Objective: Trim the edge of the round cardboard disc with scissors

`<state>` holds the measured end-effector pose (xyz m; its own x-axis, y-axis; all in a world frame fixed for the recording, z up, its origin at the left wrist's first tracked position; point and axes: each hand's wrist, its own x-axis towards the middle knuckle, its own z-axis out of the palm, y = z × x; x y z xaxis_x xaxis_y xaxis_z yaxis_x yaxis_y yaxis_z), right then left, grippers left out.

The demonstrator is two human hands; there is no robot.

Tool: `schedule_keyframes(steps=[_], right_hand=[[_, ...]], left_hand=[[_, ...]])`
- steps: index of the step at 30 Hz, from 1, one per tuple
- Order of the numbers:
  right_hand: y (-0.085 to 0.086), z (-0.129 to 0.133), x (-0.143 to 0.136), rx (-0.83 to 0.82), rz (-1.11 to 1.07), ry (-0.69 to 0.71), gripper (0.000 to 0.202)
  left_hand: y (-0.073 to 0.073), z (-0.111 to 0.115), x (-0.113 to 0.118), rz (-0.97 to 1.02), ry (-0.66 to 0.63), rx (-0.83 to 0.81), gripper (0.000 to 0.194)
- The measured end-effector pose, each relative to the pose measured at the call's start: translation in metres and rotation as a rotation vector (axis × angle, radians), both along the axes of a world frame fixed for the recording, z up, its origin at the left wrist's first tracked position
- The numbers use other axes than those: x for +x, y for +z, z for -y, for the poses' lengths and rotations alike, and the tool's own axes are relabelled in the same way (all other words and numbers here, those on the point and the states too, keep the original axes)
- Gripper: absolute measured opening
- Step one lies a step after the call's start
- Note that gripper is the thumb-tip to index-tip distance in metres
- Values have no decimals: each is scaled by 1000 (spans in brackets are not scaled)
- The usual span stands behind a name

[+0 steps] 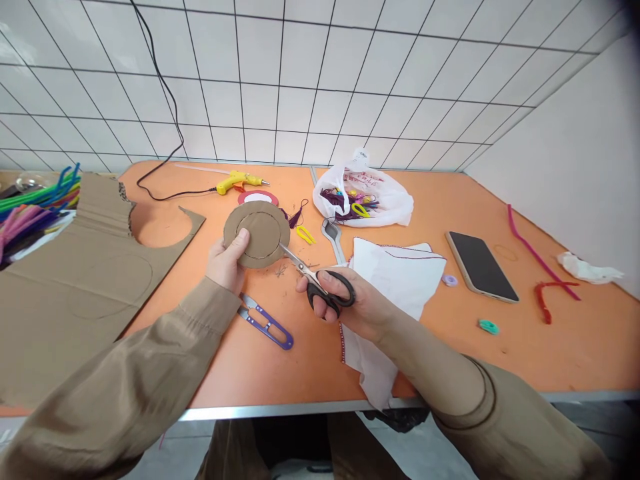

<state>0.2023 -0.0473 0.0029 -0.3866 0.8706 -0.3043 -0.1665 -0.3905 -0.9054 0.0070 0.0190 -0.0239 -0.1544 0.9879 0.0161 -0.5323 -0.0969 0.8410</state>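
Note:
My left hand grips a round cardboard disc by its left side, thumb on top. A smaller circle is marked on the disc's face, with dark dashes along it. My right hand has its fingers in the black handles of a pair of scissors. The scissor tips touch the disc near the right part of the marked circle; whether they pierce it I cannot tell. Below the disc, purple thread snips lie on the orange table.
A cut cardboard sheet and pipe cleaners lie at left. Behind the disc are a yellow glue gun and a red-rimmed piece. A plastic bag, white cloth and phone lie to the right.

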Motion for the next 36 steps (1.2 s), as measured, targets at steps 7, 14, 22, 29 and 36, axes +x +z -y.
schedule_keyframes(steps=[7, 14, 22, 29, 36], right_hand=[[-4, 2, -2, -9, -33, 20, 54], [-2, 3, -2, 9, -12, 3, 51], [8, 2, -4, 77, 217, 40, 43], [11, 1, -2, 152, 358, 29, 36], [10, 1, 0, 156, 380, 7, 36]], left_hand=[[1, -1, -2, 52, -71, -91, 33], [3, -6, -12, -40, -132, -99, 28], [17, -7, -29, -351, -119, 18, 36], [36, 4, -29, -568, -166, 36, 33], [28, 6, -21, -392, -238, -97, 32]])
